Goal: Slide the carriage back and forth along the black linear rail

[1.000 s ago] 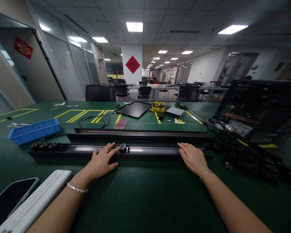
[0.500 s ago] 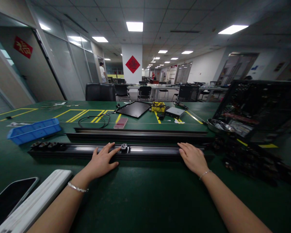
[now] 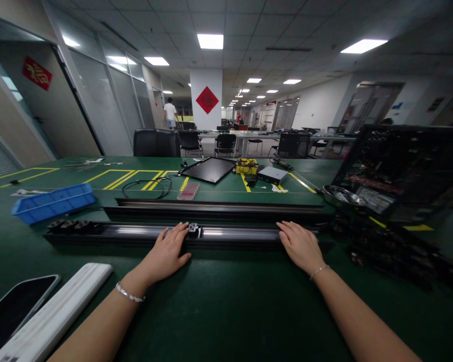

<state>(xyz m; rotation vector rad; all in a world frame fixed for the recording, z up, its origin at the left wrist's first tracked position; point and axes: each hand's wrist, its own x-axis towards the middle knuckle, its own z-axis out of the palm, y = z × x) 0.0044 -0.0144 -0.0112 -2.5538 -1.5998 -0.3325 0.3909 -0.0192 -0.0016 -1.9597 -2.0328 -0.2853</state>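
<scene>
A long black channel rail (image 3: 241,233) with a shiny inner strip lies across the table in front of me. My left hand (image 3: 167,254) rests on it left of the middle, fingers stretched out and thumb apart along the near side. Its fingertips are beside a small black-and-silver block (image 3: 193,230) seated in the channel; whether they touch it I cannot tell. My right hand (image 3: 299,245) lies flat over the rail's right part, fingers extended. Several dark blocks (image 3: 73,226) sit in the rail's left end. Behind it runs a second black rail (image 3: 219,210).
A blue bin (image 3: 53,203) stands at the left. Nearer are a white bar (image 3: 56,314) and a phone (image 3: 20,311). A dark panel (image 3: 209,170), yellow box (image 3: 246,166), grey box (image 3: 272,174) and metal bowl (image 3: 342,195) are farther back. Dark parts (image 3: 392,256) pile up at the right.
My left hand has shifted slightly to the right, its fingers closer together beside the small block. My right hand stays put. In the background a person has come further into view.
</scene>
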